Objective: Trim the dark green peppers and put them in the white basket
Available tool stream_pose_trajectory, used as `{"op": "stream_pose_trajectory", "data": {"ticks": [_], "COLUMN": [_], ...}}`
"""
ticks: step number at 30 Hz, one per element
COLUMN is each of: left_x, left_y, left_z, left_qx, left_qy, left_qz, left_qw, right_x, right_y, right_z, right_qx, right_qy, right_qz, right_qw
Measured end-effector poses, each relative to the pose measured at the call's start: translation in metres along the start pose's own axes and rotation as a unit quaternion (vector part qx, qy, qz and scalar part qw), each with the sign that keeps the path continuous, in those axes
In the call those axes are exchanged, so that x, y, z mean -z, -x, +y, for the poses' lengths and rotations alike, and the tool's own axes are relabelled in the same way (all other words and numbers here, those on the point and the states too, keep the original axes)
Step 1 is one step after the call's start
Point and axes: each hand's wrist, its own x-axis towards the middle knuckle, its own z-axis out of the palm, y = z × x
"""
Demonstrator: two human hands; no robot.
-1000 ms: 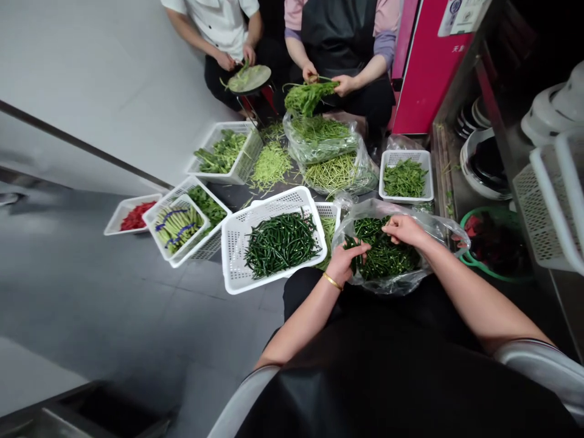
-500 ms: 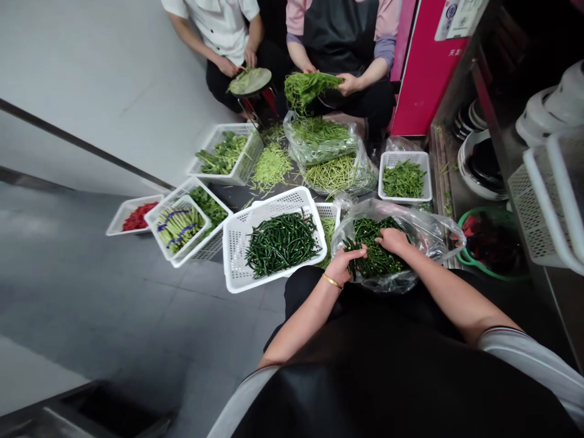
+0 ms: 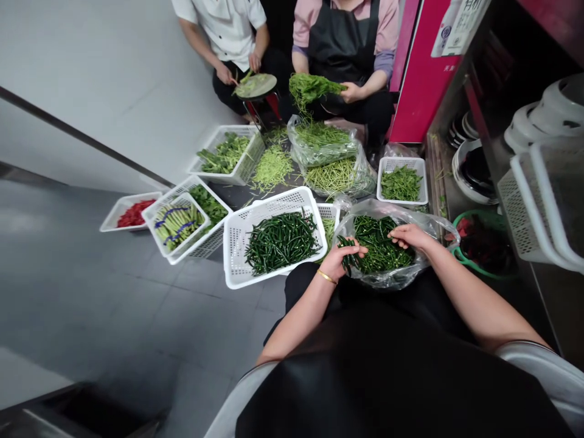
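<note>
Dark green chili peppers (image 3: 381,252) fill a clear plastic bag (image 3: 431,222) that lies open in front of my knees. Over the bag's left side, my left hand (image 3: 337,258) is closed around a small bunch of green chili peppers (image 3: 349,255). My right hand (image 3: 408,236) hovers at the right of the pile, its thumb and fingers pinched together; what they hold, if anything, is too small to make out. Left of the bag stands a white perforated basket (image 3: 235,267) with a heap of loose green chili peppers (image 3: 283,243).
Across from me two people sit: one works over a round stool (image 3: 256,86), the other holds leafy greens (image 3: 312,91). White baskets of vegetables (image 3: 225,152) and a bag of green stems (image 3: 333,173) lie between us. A green-rimmed basin (image 3: 483,271) and metal shelving are at right.
My right hand has lifted off the peppers and moved right. My left hand has shifted slightly left, still holding its bunch. The person in white has moved their hands at the stool.
</note>
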Motion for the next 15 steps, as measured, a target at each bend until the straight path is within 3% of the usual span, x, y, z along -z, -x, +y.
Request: {"op": "stream_pose_trajectory", "data": {"ticks": [5,9,11,13,15], "left_x": [-0.001,-0.011,-0.019,-0.027,-0.034], "left_y": [-0.002,-0.004,-0.007,-0.009,-0.010], "left_z": [-0.007,-0.009,-0.011,-0.017,-0.025], "left_qx": [-0.008,-0.095,-0.128,-0.120,-0.087], "left_qy": [-0.012,-0.087,-0.152,-0.172,-0.116], "left_qz": [0.009,0.029,0.011,-0.009,-0.011], "left_qw": [1.000,0.991,0.980,0.978,0.989], "right_x": [0.003,-0.011,-0.025,-0.040,-0.051], "right_y": [0.018,0.041,0.052,0.062,0.070], "right_z": [-0.009,-0.025,-0.033,-0.040,-0.043], "right_qx": [0.039,0.060,0.077,0.118,0.178], "right_qy": [-0.078,-0.093,-0.088,-0.094,-0.079], "right_qz": [0.002,-0.075,-0.101,-0.081,-0.027], "right_qw": [0.996,0.991,0.988,0.985,0.981]}}
